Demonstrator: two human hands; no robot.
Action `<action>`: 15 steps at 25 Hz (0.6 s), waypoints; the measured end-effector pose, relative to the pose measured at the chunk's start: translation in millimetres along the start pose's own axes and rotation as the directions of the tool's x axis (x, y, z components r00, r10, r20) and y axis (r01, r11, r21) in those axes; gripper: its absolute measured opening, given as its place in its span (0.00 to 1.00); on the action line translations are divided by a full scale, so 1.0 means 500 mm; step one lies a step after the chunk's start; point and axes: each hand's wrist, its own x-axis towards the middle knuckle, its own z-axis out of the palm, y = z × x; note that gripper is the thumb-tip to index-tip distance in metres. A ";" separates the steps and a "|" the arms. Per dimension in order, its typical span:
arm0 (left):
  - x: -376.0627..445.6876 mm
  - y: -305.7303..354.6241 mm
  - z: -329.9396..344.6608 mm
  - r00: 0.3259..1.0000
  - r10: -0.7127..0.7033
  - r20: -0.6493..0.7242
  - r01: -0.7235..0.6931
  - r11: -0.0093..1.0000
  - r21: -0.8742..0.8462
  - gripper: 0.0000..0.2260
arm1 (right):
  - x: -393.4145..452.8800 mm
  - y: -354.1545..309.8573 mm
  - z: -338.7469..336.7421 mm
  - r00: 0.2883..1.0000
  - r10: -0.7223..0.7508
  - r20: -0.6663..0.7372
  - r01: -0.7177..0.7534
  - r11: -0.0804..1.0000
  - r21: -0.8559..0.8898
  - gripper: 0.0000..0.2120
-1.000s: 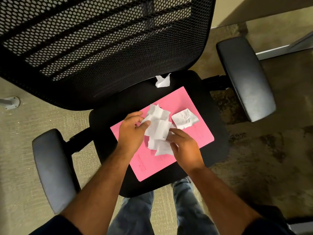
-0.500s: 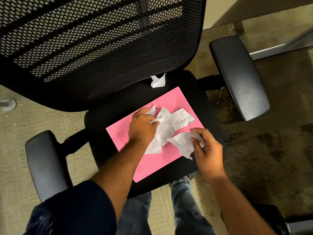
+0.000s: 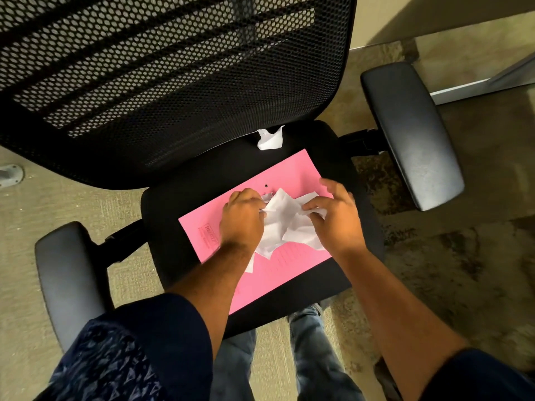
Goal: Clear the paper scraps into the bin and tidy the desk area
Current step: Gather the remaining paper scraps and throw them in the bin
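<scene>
A black office chair fills the view, seen from above. Its left armrest (image 3: 68, 282) juts toward the near left, over beige carpet (image 3: 34, 204). The mesh backrest (image 3: 162, 79) spreads across the far left and middle, and the black seat (image 3: 168, 227) lies below it.

On the seat rests a pink folder (image 3: 278, 273), lying flat and turned at an angle, with a small dark hole near its far edge. The left hand (image 3: 241, 219) is on the folder's left part, its fingers curled together and pinching the left edge of the crumpled white paper scraps (image 3: 282, 224). The scraps sit bunched on the middle of the folder, between the two hands. The right hand (image 3: 335, 217) presses on their right side: thumb and forefinger close on the paper, while the other fingers are raised and spread apart above the folder's right corner.

One lone white scrap (image 3: 270, 138) lies well apart from the bunch, on the far part of the seat against the foot of the backrest.

The right armrest (image 3: 411, 134) stands at the far right, over stained carpet. Blue jeans (image 3: 309, 357) show near, under the seat's front edge.
</scene>
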 end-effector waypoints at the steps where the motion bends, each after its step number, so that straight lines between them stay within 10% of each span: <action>1: -0.002 0.000 -0.001 1.000 -0.008 -0.002 0.008 0.999 -0.032 0.10 | 0.001 0.002 0.002 1.000 0.000 0.022 0.000 1.000 -0.028 0.07; 7: -0.015 -0.004 -0.037 0.994 -0.079 -0.078 0.039 0.907 -0.420 0.05 | -0.006 0.014 0.008 0.997 -0.041 0.060 0.053 0.978 -0.203 0.07; 15: -0.037 -0.042 -0.103 0.860 -0.502 -0.093 0.199 0.498 -0.844 0.17 | 0.043 -0.031 -0.038 0.997 -0.072 -0.036 0.076 0.986 0.148 0.16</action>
